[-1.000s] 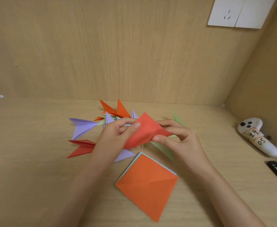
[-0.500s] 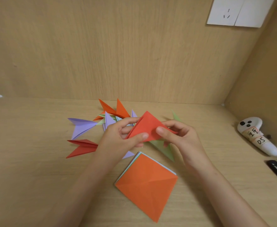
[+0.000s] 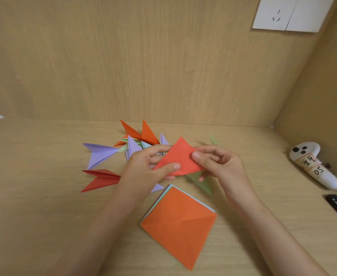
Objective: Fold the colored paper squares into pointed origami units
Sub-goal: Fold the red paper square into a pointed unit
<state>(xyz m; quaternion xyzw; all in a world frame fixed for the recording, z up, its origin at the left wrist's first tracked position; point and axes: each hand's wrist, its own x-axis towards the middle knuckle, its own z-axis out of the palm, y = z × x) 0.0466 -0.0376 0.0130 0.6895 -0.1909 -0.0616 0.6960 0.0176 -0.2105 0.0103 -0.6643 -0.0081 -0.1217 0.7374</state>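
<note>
At frame centre, my left hand (image 3: 143,168) and right hand (image 3: 219,166) pinch a red paper (image 3: 180,158) above the desk (image 3: 44,196); an orange stack (image 3: 180,226) lies just below; folded units (image 3: 102,154) are scattered left and behind.

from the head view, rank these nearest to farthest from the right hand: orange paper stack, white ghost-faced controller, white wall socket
1. The orange paper stack, just below the right hand, towards the person.
2. The white ghost-faced controller, off to the right by the side wall.
3. The white wall socket, high up on the back wall.
</note>
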